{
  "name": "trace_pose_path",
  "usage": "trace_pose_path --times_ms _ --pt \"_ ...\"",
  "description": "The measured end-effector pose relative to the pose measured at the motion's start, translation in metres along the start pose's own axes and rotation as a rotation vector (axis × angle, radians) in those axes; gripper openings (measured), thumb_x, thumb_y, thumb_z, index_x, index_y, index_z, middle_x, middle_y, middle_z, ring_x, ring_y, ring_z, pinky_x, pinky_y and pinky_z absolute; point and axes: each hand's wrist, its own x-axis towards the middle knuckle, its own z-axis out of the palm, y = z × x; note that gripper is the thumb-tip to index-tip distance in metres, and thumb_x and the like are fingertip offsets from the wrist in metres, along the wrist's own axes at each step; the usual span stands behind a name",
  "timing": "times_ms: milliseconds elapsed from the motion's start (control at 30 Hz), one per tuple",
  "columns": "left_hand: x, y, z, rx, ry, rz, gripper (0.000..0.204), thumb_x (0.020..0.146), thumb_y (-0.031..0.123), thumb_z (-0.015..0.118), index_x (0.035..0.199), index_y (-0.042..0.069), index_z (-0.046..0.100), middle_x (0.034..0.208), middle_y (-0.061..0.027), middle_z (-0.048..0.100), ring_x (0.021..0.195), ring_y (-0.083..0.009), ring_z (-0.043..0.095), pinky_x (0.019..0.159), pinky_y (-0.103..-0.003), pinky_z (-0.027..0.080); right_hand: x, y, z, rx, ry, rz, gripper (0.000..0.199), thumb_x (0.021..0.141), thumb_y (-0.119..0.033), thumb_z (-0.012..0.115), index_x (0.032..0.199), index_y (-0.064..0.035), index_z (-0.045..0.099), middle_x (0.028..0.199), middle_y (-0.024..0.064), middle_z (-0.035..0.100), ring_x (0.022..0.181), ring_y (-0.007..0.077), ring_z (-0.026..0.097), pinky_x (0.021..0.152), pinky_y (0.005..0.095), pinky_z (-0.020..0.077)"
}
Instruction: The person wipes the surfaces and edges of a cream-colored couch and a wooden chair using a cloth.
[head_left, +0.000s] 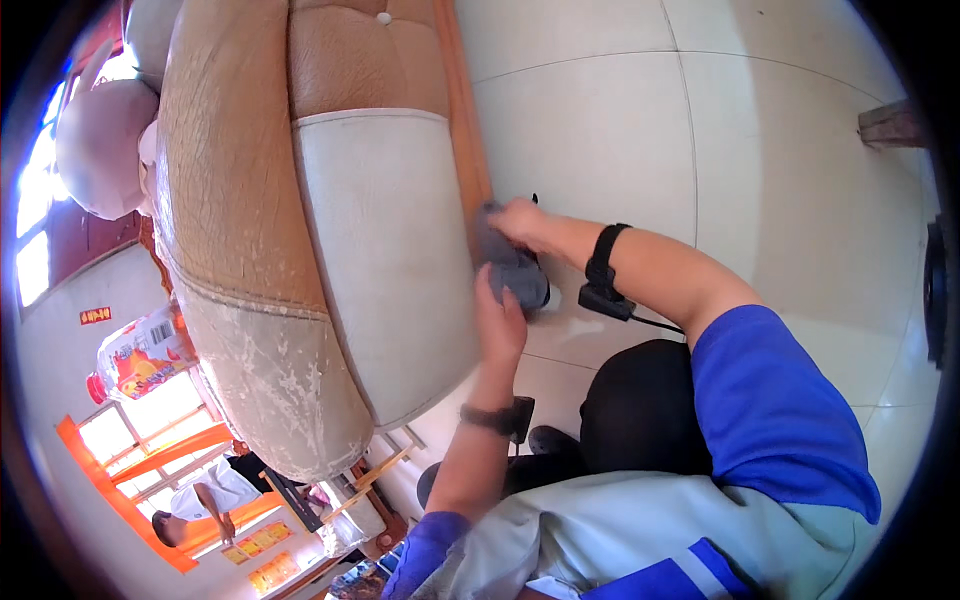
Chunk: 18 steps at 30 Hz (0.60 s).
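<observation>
Grey cloth (512, 265): soft, crumpled, pressed against the wooden base rail (468, 120) of a worn cream-and-tan leather sofa (385, 260), its long axis running along the rail. Right hand (522, 222) is closed over the cloth's far end; left hand (498, 322), fingers curled, grips its near end, both touching it. Glossy pale floor tiles (600, 130) lie to the right.

Mid-frame, both hands grip a grey cloth (512, 268) against the sofa (385, 250): right hand (520, 222) above, left hand (498, 322) below.
</observation>
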Motion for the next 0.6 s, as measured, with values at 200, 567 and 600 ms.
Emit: trace_pose_path --times_ms 200,567,600 --pt "0.039 0.048 -0.001 0.062 0.022 0.316 0.042 0.089 0.007 0.045 0.128 -0.004 0.035 0.121 -0.0256 0.048 0.112 -0.0368 0.047 0.096 -0.037 0.036 0.062 -0.052 -0.040 0.016 0.548 -0.376 0.046 0.076 -0.035 0.062 0.099 0.0050 0.059 0.095 0.0253 0.061 0.093 0.0375 0.059 0.079 0.0410 0.0462" --pt "0.017 0.019 0.006 0.045 -0.038 0.118 0.049 0.088 0.007 0.043 0.130 -0.012 0.026 0.126 -0.0317 0.040 0.118 -0.0421 0.041 0.100 -0.041 0.031 0.060 -0.040 -0.021 0.005 0.413 -0.412 0.050 0.074 -0.027 0.063 0.109 0.0071 0.051 0.099 0.0275 0.059 0.096 0.0386 0.056 0.083 0.0412 0.0451" --pt "0.008 0.016 0.003 0.047 -0.037 0.115 0.049 0.088 0.007 0.043 0.130 -0.012 0.026 0.126 -0.0317 0.040 0.118 -0.0421 0.041 0.100 -0.041 0.031 0.048 -0.036 -0.015 0.005 0.410 -0.412 0.050 0.074 -0.027 0.063 0.109 0.0071 0.051 0.099 0.0275 0.059 0.096 0.0386 0.056 0.083 0.0412 0.0451"
